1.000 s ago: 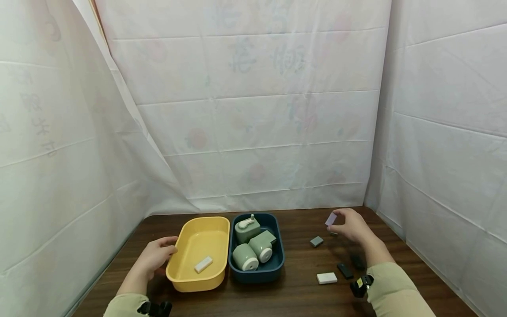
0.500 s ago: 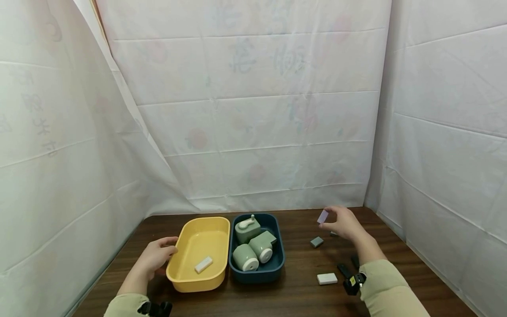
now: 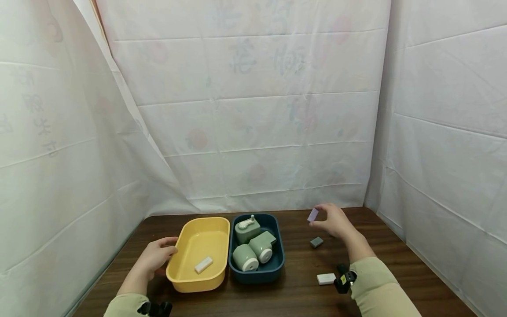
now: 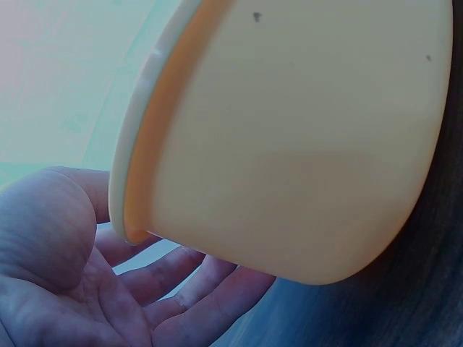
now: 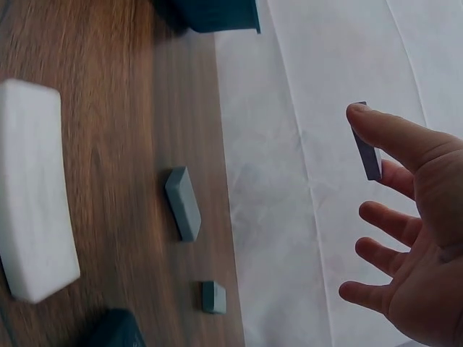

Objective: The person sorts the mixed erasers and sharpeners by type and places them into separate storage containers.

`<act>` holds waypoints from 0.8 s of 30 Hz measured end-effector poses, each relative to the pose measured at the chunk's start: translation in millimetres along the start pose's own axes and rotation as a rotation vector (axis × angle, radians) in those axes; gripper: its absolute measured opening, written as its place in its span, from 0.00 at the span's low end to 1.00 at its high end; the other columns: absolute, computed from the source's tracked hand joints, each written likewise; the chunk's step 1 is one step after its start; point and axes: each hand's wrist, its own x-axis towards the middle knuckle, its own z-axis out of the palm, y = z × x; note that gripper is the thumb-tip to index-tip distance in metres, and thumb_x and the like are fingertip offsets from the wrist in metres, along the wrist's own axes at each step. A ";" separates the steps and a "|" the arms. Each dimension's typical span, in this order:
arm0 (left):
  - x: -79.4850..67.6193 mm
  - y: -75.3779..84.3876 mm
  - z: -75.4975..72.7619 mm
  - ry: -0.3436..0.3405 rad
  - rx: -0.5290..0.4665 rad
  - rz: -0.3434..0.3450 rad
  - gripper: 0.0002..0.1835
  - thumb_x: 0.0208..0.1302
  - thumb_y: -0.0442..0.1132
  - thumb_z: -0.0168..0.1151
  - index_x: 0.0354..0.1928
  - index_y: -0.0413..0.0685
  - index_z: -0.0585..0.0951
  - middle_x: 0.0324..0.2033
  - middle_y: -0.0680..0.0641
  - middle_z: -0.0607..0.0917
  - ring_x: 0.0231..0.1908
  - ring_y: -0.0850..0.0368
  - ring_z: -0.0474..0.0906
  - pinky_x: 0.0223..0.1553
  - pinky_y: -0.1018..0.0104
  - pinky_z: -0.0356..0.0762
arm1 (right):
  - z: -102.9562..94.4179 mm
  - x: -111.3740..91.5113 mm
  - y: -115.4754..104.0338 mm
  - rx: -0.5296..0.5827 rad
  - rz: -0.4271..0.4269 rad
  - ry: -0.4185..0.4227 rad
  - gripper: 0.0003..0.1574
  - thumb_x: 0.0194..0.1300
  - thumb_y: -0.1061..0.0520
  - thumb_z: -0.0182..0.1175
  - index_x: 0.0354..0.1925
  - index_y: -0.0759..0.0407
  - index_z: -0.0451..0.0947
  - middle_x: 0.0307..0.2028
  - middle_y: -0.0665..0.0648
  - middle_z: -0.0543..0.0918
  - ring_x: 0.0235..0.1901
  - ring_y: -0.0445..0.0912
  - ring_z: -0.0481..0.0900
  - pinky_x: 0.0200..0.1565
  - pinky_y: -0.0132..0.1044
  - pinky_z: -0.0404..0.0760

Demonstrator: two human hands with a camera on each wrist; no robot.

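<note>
Hanging writing: faint blue-grey characters (image 3: 242, 59) show on the white back sheet (image 3: 253, 125), with more on the white left sheet (image 3: 59, 180); too pale to read with certainty.
Wrist tag: a small yellow label (image 3: 343, 279) sits on the black right wrist camera (image 3: 339, 286); its lettering is too small to read.
Lilac piece: a flat, oblong lilac block (image 3: 313, 215) is in the air above the dark brown wood-grain counter (image 3: 293, 299), right of the blue bin. In the head view its long axis slants, upper end to the right, lower end to the left.
Right hand: the right hand (image 3: 334, 222) pinches that block by its ends between thumb and index finger; the other three fingers are spread apart.
Left hand: the left hand (image 3: 152, 255) holds the left rim of the rounded rectangular yellow tray (image 3: 198, 285), fingers gently bent.
Yellow tray: a white oblong block (image 3: 203, 264) lies inside, long axis also slanting up to the right.
Blue bin: the dark blue rounded bin (image 3: 257, 277), just beside the tray, holds three sage-green containers (image 3: 245, 255).
Loose pieces: a second white block (image 3: 325, 279) lies beside the right wrist camera; two grey-green blocks (image 5: 183, 204) lie farther back, near each other.
</note>
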 end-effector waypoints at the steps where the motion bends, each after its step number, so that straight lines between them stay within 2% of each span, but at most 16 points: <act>1: 0.1 -0.2 0.0 -0.001 -0.001 0.000 0.28 0.72 0.37 0.55 0.72 0.36 0.68 0.56 0.30 0.78 0.50 0.36 0.82 0.31 0.47 0.87 | 0.9 0.9 -2.0 0.001 -0.002 0.001 0.38 0.59 0.49 0.75 0.63 0.65 0.77 0.63 0.68 0.76 0.66 0.66 0.67 0.64 0.64 0.68; 15: 0.6 -0.2 0.7 -0.005 -0.021 -0.003 0.29 0.71 0.36 0.55 0.72 0.36 0.68 0.58 0.29 0.76 0.49 0.37 0.83 0.31 0.47 0.87 | 12.2 10.5 -31.8 0.012 -0.017 -0.028 0.38 0.60 0.49 0.75 0.64 0.62 0.76 0.66 0.66 0.73 0.67 0.64 0.66 0.64 0.63 0.68; 24: 1.2 -0.4 1.2 -0.005 -0.020 0.002 0.29 0.71 0.36 0.56 0.72 0.36 0.68 0.58 0.28 0.77 0.50 0.36 0.82 0.30 0.46 0.87 | 25.4 17.6 -49.6 0.031 -0.037 -0.034 0.39 0.59 0.50 0.77 0.64 0.61 0.78 0.65 0.63 0.75 0.66 0.60 0.68 0.65 0.60 0.69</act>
